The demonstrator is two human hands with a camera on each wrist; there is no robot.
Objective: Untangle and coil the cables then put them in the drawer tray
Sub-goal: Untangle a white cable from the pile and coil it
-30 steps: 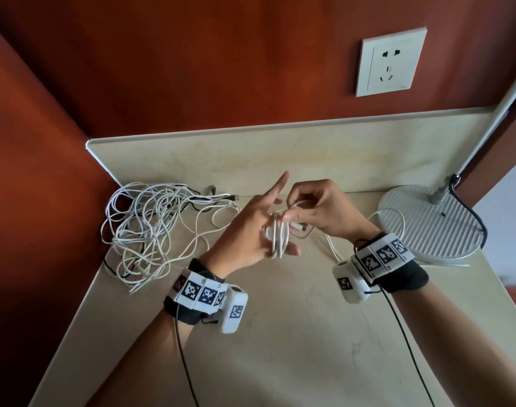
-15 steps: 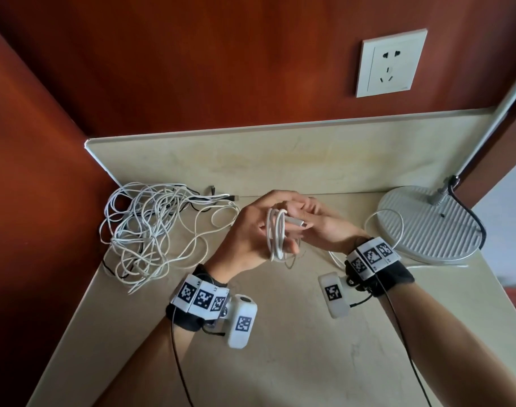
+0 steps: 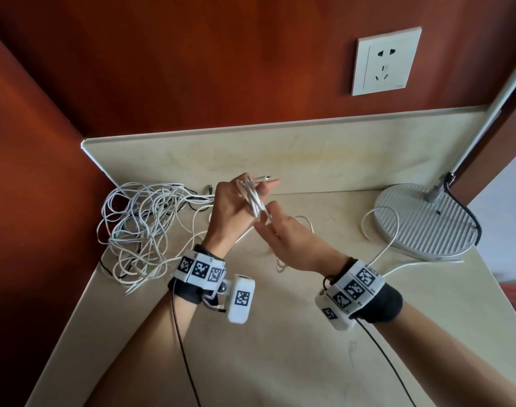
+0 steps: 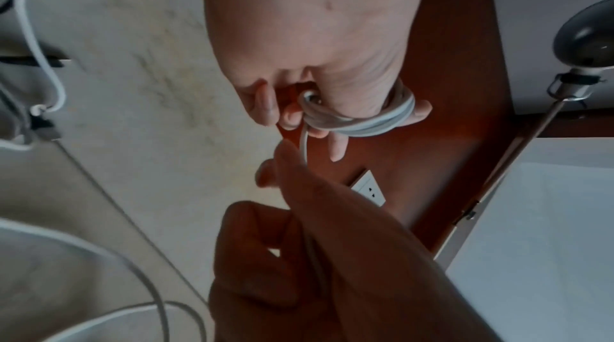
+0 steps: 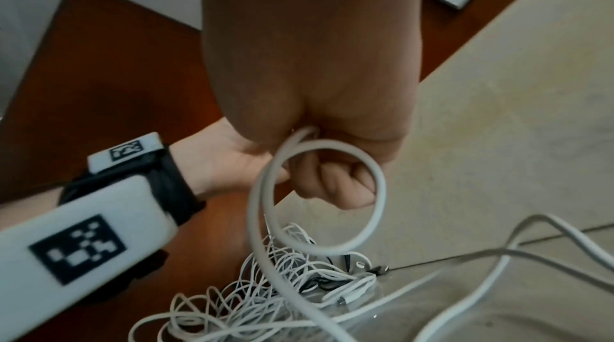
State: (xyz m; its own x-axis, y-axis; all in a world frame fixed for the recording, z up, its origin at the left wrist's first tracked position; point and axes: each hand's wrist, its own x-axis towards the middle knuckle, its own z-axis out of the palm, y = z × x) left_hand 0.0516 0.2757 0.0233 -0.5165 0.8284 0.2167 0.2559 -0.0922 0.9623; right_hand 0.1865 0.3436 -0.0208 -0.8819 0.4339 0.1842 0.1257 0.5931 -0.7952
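A white cable is wound in a small coil (image 3: 254, 202) round the fingers of my left hand (image 3: 236, 201), which is raised above the counter. The cable's plug end (image 3: 262, 178) sticks out past the fingertips. In the left wrist view the coil (image 4: 365, 124) wraps the curled fingers. Just below, my right hand (image 3: 280, 230) pinches the cable's loose run (image 4: 304, 148) where it leaves the coil. A free loop of that cable (image 5: 319, 198) hangs under my right fist (image 5: 315, 85). A big tangle of white cables (image 3: 145, 227) lies at the counter's left corner. No drawer tray is in view.
A round white lamp base (image 3: 424, 218) with a black cord stands at the right, and a white cable loop (image 3: 381, 227) trails over it. A wall socket (image 3: 384, 61) sits above the beige backsplash (image 3: 309, 154). A red-brown wall closes off the left side.
My left hand has lifted and turned with the coil on its fingers. My right hand has dropped from beside the coil to below it, drawing the loose cable round.
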